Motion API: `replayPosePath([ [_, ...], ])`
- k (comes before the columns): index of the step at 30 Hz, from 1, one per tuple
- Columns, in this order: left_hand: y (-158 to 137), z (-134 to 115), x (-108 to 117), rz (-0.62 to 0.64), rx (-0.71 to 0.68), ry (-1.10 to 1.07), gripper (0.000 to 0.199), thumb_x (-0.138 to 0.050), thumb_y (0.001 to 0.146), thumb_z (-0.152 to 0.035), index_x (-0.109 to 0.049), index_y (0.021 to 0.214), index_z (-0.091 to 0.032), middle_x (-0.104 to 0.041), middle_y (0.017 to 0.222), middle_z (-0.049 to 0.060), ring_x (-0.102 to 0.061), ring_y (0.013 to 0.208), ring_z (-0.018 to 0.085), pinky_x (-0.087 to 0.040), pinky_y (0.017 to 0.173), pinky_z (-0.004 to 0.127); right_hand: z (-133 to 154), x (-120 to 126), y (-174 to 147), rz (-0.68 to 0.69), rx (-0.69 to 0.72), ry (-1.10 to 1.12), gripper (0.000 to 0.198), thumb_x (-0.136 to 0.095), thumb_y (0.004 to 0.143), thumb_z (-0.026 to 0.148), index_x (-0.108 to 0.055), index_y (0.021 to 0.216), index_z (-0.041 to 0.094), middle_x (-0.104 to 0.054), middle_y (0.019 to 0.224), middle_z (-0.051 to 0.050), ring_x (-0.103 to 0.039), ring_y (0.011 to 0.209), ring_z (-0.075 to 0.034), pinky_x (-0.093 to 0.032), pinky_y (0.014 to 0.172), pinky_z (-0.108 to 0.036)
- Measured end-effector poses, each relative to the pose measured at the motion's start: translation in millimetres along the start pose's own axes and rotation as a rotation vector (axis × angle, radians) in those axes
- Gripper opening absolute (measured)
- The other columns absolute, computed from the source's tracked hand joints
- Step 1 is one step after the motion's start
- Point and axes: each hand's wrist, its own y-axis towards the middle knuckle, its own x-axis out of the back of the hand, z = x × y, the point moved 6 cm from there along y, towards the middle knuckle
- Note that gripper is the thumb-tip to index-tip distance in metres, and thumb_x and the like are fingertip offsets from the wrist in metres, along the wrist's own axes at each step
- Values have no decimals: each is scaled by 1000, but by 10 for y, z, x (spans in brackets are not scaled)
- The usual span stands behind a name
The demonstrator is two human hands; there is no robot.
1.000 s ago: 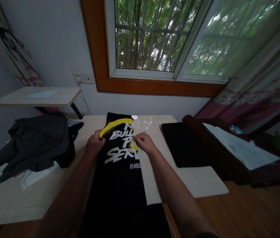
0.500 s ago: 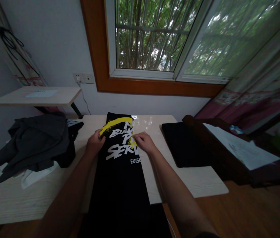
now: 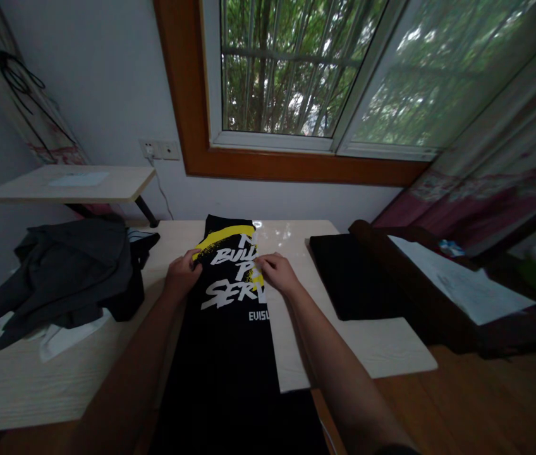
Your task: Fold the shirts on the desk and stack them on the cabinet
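A black T-shirt (image 3: 230, 341) with white lettering and a yellow print lies lengthwise on the table, its sides folded in to a narrow strip. The near end hangs over the table's front edge. My left hand (image 3: 182, 275) pinches the shirt's left edge beside the yellow print. Opposite it, my right hand (image 3: 276, 272) grips the right edge near the lettering, thumb and fingers together. Both hands rest low at the tabletop, about level with each other.
A heap of dark grey clothes (image 3: 73, 272) lies on the table's left, under a raised shelf (image 3: 121, 180). To the right is a flat folded black cloth (image 3: 344, 278) beside a dark brown piece of furniture (image 3: 420, 284) with white paper (image 3: 462, 278). A window (image 3: 296, 76) is behind.
The shirt's lower part has shifted slightly left and its printed part has smoothed a little. Both hands keep their hold in almost the same places.
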Motion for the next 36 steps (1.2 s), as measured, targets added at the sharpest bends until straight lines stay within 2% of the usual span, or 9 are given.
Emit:
replayPosePath([
  [3, 10, -20, 8, -20, -34, 9, 43, -56, 83, -26, -67, 125, -22, -68, 84, 3, -62, 82, 22, -48, 82, 34, 11, 1, 18, -51, 34, -134, 30, -52, 99, 35, -77, 111, 24, -76, 101, -6, -64, 96, -22, -43, 96, -36],
  [7, 34, -5, -13, -45, -96, 27, 37, -54, 84, -23, -71, 117, -21, -74, 106, 7, -63, 96, 25, -46, 95, 38, 6, -42, 26, -40, 58, -221, 31, -51, 100, 34, -77, 114, 24, -73, 108, -8, -59, 104, -23, -42, 98, -37],
  [10, 45, 16, -48, -41, -146, 41, 34, -51, 87, -23, -73, 114, -22, -73, 113, 7, -63, 104, 25, -43, 102, 40, -2, -58, 24, -20, 53, -249, 34, -47, 103, 36, -77, 113, 25, -72, 112, -7, -56, 109, -24, -42, 99, -38],
  [15, 35, 37, -87, -52, -150, 97, 37, -49, 91, -29, -73, 120, -25, -71, 113, 8, -58, 109, 27, -39, 106, 42, -5, -63, 18, -6, 5, -302, 34, -45, 105, 39, -75, 117, 27, -70, 121, -8, -52, 119, -27, -41, 100, -43],
  [22, 18, 10, -121, -46, -173, 117, 43, -49, 93, -33, -66, 131, -23, -68, 124, 11, -54, 121, 27, -36, 110, 43, 43, -90, 11, 12, -21, -374, 37, -46, 104, 36, -63, 136, 28, -62, 133, -10, -48, 127, -29, -40, 102, -46],
  [26, 25, -3, -89, -41, -173, 81, 37, -49, 94, -32, -69, 124, -25, -70, 122, 9, -57, 118, 26, -36, 109, 43, 41, -37, 7, -44, -26, -317, 37, -45, 104, 38, -66, 134, 28, -65, 123, -10, -52, 116, -28, -42, 99, -42],
  [31, 31, 13, -55, -48, -129, 43, 34, -54, 89, -31, -69, 119, -25, -74, 108, 6, -63, 101, 25, -41, 101, 39, -25, -25, 13, -33, -23, -245, 34, -48, 103, 41, -77, 107, 25, -69, 100, -7, -55, 103, -24, -41, 98, -37],
  [34, 27, 33, -59, -42, -105, 29, 36, -58, 86, -30, -69, 119, -25, -72, 91, 3, -62, 91, 24, -44, 95, 36, -72, -38, 22, -34, -15, -226, 34, -48, 103, 39, -78, 102, 24, -71, 99, -7, -56, 103, -23, -41, 97, -37],
  [36, 29, 44, -61, -41, -96, 16, 35, -59, 85, -29, -69, 119, -25, -71, 89, 3, -61, 89, 24, -45, 93, 36, -96, -46, 26, -42, -11, -224, 35, -46, 104, 38, -78, 103, 25, -71, 100, -7, -56, 103, -24, -41, 97, -37],
])
